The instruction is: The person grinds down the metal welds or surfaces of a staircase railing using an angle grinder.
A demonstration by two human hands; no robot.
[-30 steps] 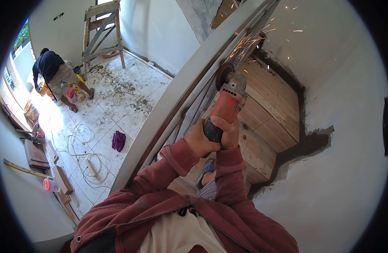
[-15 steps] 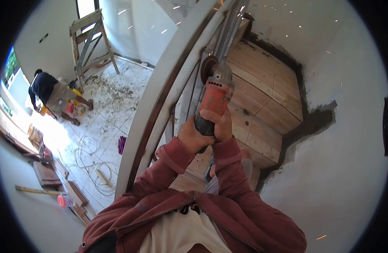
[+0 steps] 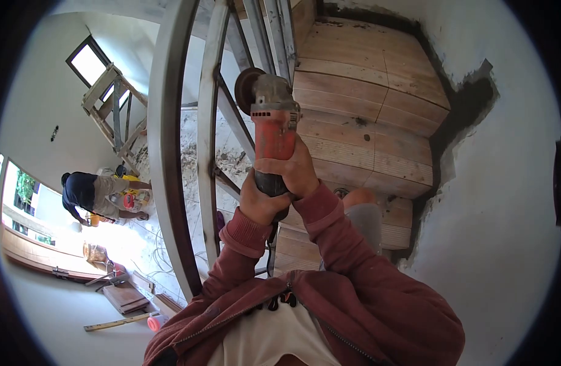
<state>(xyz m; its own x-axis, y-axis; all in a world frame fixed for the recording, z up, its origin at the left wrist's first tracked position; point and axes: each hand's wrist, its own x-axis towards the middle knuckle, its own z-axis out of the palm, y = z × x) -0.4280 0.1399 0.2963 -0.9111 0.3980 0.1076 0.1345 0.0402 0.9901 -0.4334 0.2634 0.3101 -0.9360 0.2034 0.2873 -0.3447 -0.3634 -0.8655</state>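
Observation:
Both my hands are wrapped round a red angle grinder (image 3: 274, 137) held out in front of my chest. My left hand (image 3: 261, 200) grips the dark rear of its body, with my right hand (image 3: 298, 171) closed on it just ahead, fingers across the red casing. At the grinder's head, the round disc (image 3: 248, 91) faces left, close to the bars of a metal railing (image 3: 208, 122). No sparks show around the disc. The railing's thick curved handrail (image 3: 164, 146) runs along my left side.
Wood-look stair steps (image 3: 366, 97) climb ahead, edged by dark mortar (image 3: 475, 91) along the right wall. Below on the left, another person (image 3: 88, 192) bends over near a bright doorway. A wooden trestle (image 3: 112, 104) stands behind, and boards (image 3: 125, 297) lie on the floor.
The sparks have gone. My hands and the grinder have shifted left and slightly down in view, and the disc stands away from the upper bars. My view has turned.

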